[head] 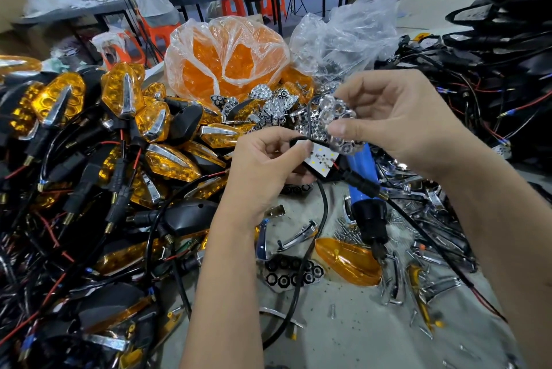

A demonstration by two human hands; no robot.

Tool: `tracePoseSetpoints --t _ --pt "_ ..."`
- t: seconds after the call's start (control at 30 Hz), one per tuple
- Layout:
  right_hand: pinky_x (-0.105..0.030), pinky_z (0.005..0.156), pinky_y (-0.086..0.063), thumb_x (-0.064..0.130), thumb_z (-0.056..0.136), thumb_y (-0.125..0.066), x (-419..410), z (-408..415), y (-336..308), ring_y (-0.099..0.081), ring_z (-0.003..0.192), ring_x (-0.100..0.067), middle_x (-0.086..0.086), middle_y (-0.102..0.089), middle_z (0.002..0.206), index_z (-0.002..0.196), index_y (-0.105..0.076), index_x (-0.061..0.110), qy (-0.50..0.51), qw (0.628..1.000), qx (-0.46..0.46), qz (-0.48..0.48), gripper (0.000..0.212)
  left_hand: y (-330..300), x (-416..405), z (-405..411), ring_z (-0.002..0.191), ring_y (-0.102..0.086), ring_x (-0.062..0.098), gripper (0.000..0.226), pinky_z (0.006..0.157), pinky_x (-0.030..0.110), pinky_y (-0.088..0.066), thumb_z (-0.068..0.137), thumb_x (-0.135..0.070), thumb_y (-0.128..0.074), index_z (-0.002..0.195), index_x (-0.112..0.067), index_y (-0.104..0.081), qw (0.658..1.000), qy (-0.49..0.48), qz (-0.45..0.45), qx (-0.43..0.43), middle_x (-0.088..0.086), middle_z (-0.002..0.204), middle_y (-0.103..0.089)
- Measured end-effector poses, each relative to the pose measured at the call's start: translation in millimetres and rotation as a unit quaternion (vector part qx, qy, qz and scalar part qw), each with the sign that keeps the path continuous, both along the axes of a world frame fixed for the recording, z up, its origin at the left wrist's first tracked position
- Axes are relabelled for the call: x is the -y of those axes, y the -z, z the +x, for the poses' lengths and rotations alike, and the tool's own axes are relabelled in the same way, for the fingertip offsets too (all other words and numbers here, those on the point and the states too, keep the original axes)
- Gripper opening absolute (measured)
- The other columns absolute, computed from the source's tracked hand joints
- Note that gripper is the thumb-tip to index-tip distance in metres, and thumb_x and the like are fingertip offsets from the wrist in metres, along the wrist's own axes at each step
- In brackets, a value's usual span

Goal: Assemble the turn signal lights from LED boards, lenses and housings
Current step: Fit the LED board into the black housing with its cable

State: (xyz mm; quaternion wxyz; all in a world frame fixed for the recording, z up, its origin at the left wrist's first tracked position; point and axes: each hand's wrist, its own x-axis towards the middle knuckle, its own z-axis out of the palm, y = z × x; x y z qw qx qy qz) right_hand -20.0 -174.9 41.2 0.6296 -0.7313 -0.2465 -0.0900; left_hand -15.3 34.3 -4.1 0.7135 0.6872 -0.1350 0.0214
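Observation:
My left hand [263, 165] pinches a white LED board [321, 161] with a black cable hanging from it down over the table. Just above and right of the board, my right hand [397, 120] pinches a clear chrome-cupped reflector lens [337, 117], its lower edge close to the board. A loose amber lens [348, 261] lies on the table below my hands. A black honeycomb reflector [294, 274] lies beside it, under the cable.
A heap of assembled amber lights with black housings and wires [113, 141] fills the left. A bag of amber lenses [227, 61] and a clear bag [343, 40] stand behind. A blue electric screwdriver [366, 189], screws and chrome trims [433, 219] lie right. A person sits at a far table.

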Motion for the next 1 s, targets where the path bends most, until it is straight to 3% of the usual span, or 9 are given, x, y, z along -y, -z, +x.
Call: tracePoseSetpoints --t 0.1,0.17,0.23,0.33,0.5,0.67,0.8,0.93,1.0 --pt "-0.04 0.083 -0.062 0.021 0.073 -0.092 0.1 0.9 1.3 -0.073 0.08 -0.026 -0.013 -0.077 0.089 0.094 -0.078 0.011 -0.045 0.998 -0.017 -0.041 0.028 1.0 -0.3 1.5 0.06 -0.067 0.018 0.004 0.057 0.033 -0.063 0.093 -0.002 -0.075 0.092 -0.006 -0.078 1.0 0.008 0.003 -0.003 0.019 0.077 -0.053" --pt "-0.046 0.083 -0.063 0.017 0.076 -0.09 -1.7 1.4 1.4 -0.075 0.08 -0.03 -0.013 -0.078 0.089 0.094 -0.079 0.011 -0.064 0.995 -0.018 -0.069 0.022 1.8 0.0 2.4 0.06 -0.067 0.019 0.006 0.056 0.032 -0.062 0.093 -0.001 -0.076 0.092 -0.006 -0.079 1.0 0.006 0.013 -0.005 0.025 0.072 -0.055" --pt "-0.046 0.082 -0.062 0.019 0.075 -0.09 -4.1 1.1 0.7 -0.075 0.079 -0.03 -0.007 -0.079 0.086 0.093 -0.081 0.017 -0.06 0.993 -0.01 -0.098 0.02 1.3 0.6 1.6 0.064 -0.069 0.026 0.003 0.056 0.031 -0.061 0.093 -0.004 -0.077 0.094 -0.005 -0.079 1.0 0.007 0.017 -0.011 0.039 0.083 -0.06" --pt "-0.045 0.076 -0.064 0.02 0.078 -0.089 -4.4 0.8 -1.1 -0.074 0.08 -0.033 -0.005 -0.078 0.086 0.091 -0.082 0.024 -0.053 0.988 -0.007 -0.143 0.016 1.0 1.2 0.8 0.066 -0.072 0.032 0.006 0.056 0.031 -0.061 0.093 -0.006 -0.076 0.089 -0.009 -0.08 1.0 0.006 0.016 -0.017 0.043 0.09 -0.061" --pt "-0.029 0.076 -0.058 0.017 0.081 -0.09 -7.5 3.0 0.6 -0.07 0.084 -0.013 0.007 -0.072 0.094 0.089 -0.081 0.028 -0.01 0.977 0.018 -0.214 0.017 1.2 1.3 1.0 0.067 -0.071 0.032 0.013 0.057 0.034 -0.063 0.091 0.002 -0.076 0.086 -0.009 -0.08 1.0 0.005 0.005 -0.021 0.044 0.09 -0.059" --pt "-0.013 0.077 -0.035 0.032 0.081 -0.089 -5.8 3.2 0.5 -0.057 0.089 -0.001 0.018 -0.066 0.091 0.093 -0.08 0.036 0.042 0.951 0.06 -0.299 0.015 -0.7 1.6 -1.2 0.068 -0.069 0.029 0.01 0.058 0.035 -0.063 0.086 -0.001 -0.081 0.084 -0.01 -0.081 1.0 0.016 -0.005 -0.02 0.045 0.09 -0.058" --pt "-0.025 0.073 -0.05 0.029 0.083 -0.087 -6.1 2.9 4.8 -0.062 0.088 -0.009 0.015 -0.066 0.095 0.11 -0.074 0.037 0.034 0.964 0.033 -0.261 0.031 -1.5 1.7 -2.7 0.067 -0.07 0.025 0.015 0.056 0.033 -0.062 0.09 -0.003 -0.078 0.085 -0.015 -0.082 1.0 0.005 -0.012 -0.009 0.043 0.091 -0.06" --pt "-0.037 0.09 -0.058 0.049 0.087 -0.079 -4.4 2.6 7.4 -0.069 0.102 -0.008 0.011 -0.069 0.11 0.123 -0.062 0.041 0.024 0.969 -0.056 -0.24 0.041 -5.5 0.3 -2.4 0.07 -0.074 0.024 0.018 0.058 0.027 -0.06 0.093 -0.004 -0.075 0.085 -0.019 -0.082 0.999 -0.021 -0.048 -0.001 0.024 0.087 -0.075" --pt "-0.04 0.077 -0.065 0.044 0.094 -0.072 -5.4 1.5 8.3 -0.076 0.09 -0.016 0.003 -0.076 0.108 0.12 -0.066 0.03 -0.021 0.97 -0.091 -0.224 0.03 -7.6 0.2 -2.6 0.069 -0.074 0.023 0.016 0.056 0.025 -0.059 0.093 -0.005 -0.075 0.086 -0.018 -0.082 0.998 -0.03 -0.063 -0.003 0.017 0.088 -0.077"
